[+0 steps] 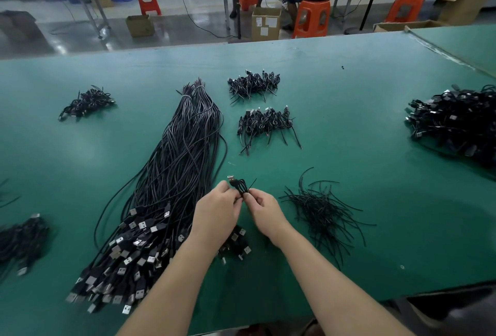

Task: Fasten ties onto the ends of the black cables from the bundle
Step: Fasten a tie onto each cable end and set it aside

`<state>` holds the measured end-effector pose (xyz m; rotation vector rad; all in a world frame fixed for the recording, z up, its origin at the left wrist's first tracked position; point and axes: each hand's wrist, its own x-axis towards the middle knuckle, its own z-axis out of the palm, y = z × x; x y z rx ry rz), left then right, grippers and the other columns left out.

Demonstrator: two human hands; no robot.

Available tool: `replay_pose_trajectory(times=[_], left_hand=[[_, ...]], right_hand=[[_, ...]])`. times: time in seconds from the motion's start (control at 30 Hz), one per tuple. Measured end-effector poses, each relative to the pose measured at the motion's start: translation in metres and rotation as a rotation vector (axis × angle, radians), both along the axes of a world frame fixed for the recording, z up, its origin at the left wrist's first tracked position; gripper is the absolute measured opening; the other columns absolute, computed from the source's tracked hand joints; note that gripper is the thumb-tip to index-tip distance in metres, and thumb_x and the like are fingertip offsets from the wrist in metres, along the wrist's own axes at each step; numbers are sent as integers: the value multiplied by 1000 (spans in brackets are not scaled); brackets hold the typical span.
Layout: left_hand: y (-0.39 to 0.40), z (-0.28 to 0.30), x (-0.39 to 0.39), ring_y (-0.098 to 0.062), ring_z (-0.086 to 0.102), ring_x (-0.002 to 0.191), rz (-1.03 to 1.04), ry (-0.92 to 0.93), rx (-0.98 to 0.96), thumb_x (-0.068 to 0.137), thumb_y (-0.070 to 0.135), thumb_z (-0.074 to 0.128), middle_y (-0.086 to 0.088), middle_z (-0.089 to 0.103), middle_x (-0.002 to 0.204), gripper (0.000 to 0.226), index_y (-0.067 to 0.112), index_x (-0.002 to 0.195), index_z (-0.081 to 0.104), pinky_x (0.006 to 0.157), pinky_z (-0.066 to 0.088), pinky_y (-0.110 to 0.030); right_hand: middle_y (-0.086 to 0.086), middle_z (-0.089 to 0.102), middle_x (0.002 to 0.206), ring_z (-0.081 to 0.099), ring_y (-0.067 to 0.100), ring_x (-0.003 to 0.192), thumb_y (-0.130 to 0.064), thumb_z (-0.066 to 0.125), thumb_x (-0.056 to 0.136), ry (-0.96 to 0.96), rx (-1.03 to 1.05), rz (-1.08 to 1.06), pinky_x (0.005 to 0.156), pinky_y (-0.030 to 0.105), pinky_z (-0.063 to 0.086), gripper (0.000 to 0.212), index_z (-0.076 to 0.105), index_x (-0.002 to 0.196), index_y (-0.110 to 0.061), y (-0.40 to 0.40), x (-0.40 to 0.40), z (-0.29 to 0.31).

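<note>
Fingers of left hand (218, 208) and right hand (264, 208) curl in, pinching one folded black cable (239, 184) above the green table (349, 110). Its long axis runs up-left, away from the person; USB plug (230, 177) points up-left. Thin tie (251, 184) sticks out up-right. Long cable bundle (171, 174) lies left, loose ties (322, 215) right.

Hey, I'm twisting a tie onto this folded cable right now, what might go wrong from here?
1. Both hands pinch the folded cable only at the tie; the loops may spring open if the grip slackens.
2. The loose ties lie spread beside the right hand; a forearm sweep could scatter them.
3. The bundle is tangled near the left hand, so pulling the next cable may drag others.
</note>
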<state>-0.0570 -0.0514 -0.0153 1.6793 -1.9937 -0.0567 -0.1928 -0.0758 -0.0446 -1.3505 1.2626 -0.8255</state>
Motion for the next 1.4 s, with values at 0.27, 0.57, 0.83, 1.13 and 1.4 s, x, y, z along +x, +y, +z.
replay_pose_trajectory(times=[0.27, 0.57, 0.83, 1.13, 1.4], left_hand=[[3, -8, -8, -17, 59, 60, 39, 142, -82, 86, 9, 77, -1, 62, 83, 5, 6, 85, 73, 51, 47, -26], [-15, -1, 13, -25, 61, 116, -259, -214, -207, 78, 7, 79, 0, 74, 110, 12, 16, 78, 70, 97, 37, -36], [-21, 3, 25, -15, 55, 104, -175, -55, 201, 93, 21, 67, 9, 68, 98, 9, 20, 101, 71, 98, 23, -27], [-19, 6, 11, -12, 62, 89, 52, 211, 353, 93, 24, 69, 13, 70, 79, 15, 29, 80, 71, 96, 31, -36], [-19, 15, 3, -16, 62, 95, 189, 249, 512, 94, 31, 69, 14, 68, 82, 14, 34, 81, 68, 100, 40, -39]], right_hand=[[1, 38, 61, 28, 10, 42, -23, 45, 106, -3, 101, 18, 39, 26, 26, 29, 49, 79, -11, -2, -3, 7], [-8, 36, 52, 30, 13, 40, -31, 44, 107, -14, 152, 217, 35, 28, 32, 31, 61, 94, -9, -8, -14, 13], [-11, 35, 52, 34, 11, 44, -31, 45, 105, 66, 181, 333, 37, 28, 40, 27, 65, 96, -16, -11, -11, 12], [-3, 63, 78, 50, 16, 52, -22, 42, 103, 128, 44, 176, 50, 31, 43, 22, 62, 95, -27, 2, -5, 1], [-6, 66, 74, 54, 2, 59, -21, 56, 100, 269, -322, -20, 55, 14, 39, 17, 71, 104, -15, 16, 1, -20]])
